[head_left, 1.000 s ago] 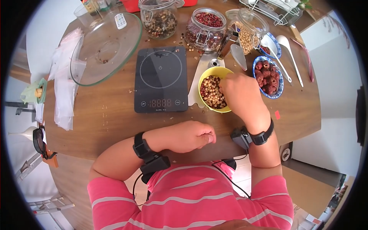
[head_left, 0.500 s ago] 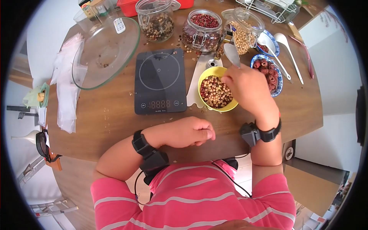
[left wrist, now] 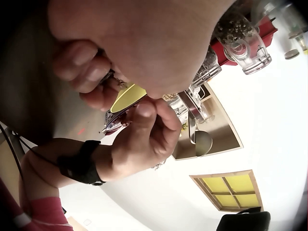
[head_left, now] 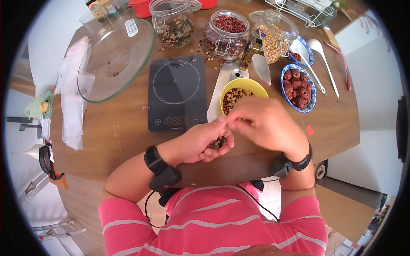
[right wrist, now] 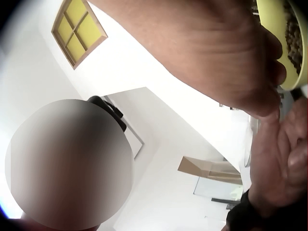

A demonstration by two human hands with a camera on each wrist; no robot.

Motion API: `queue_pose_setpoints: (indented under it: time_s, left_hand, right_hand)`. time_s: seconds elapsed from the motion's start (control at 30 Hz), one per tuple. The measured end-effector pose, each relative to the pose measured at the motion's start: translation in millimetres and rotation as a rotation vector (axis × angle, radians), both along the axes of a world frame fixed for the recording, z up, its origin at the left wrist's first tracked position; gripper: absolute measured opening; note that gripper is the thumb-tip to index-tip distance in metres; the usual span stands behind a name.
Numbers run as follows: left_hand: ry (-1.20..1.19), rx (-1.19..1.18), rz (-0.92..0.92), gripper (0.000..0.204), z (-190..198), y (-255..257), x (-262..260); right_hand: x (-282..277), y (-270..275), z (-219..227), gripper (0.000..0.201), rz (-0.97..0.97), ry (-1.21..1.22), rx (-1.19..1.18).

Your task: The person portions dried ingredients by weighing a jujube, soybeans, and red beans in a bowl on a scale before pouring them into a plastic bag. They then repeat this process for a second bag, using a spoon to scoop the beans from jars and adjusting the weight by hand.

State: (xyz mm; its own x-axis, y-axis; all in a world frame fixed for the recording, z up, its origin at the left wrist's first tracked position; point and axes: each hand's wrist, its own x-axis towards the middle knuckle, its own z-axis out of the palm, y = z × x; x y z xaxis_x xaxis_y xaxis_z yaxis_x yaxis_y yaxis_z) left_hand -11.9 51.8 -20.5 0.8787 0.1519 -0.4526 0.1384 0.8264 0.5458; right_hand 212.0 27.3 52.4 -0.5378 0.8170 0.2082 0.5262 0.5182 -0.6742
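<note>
In the head view my left hand (head_left: 198, 143) is turned partly palm-up, fingers curled round a small heap of dark, flaky bits (head_left: 218, 142). My right hand (head_left: 269, 123) meets it at the left thumb, its own thumb and forefinger brought together; I cannot tell whether something tiny is between them. Just beyond both hands stands a yellow bowl (head_left: 259, 87) with mixed beans (head_left: 232, 100), its near part hidden by the right hand. The left wrist view shows the right fingertips (left wrist: 144, 109) close together beside the bowl.
A black kitchen scale (head_left: 176, 100) lies left of the bowl. Behind stand glass jars of mixed beans (head_left: 175, 34), red beans (head_left: 226, 40) and pale beans (head_left: 272, 45). A dish of dried red dates (head_left: 299, 87) and white spoons (head_left: 326, 66) lie right; a glass lid (head_left: 115, 64) lies left.
My right hand has come out of the bowl toward me, to the left hand. The left hand has turned and loosened, so the dark bits in it now show.
</note>
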Motion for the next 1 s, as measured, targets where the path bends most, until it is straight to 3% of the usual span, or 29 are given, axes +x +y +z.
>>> queue_pose_setpoints:
  time_s: [0.07,0.17,0.37,0.8,0.87,1.0]
  left_hand:
    - [0.051,0.060,-0.043,0.074,1,-1,1]
    - [0.055,0.116,-0.051,0.070,5,-3,1]
    - [0.049,0.171,-0.059,0.066,5,-6,0]
    - [0.029,0.239,-0.099,0.065,3,-7,0]
    - [0.033,0.239,-0.104,0.064,4,-6,0]
    - [0.040,0.251,-0.108,0.064,5,-6,0]
  right_hand:
    - [6,11,-10,0.012,-0.294,-0.171,0.200]
    - [9,26,-33,0.011,-0.441,-0.389,0.311]
    - [-2,29,-50,0.013,-0.457,-0.610,0.269]
    - [-1,25,-34,0.010,-0.425,-0.542,0.125]
    - [5,23,-29,0.008,-0.442,-0.445,0.183]
    - [7,20,-21,0.008,-0.512,-0.481,0.146]
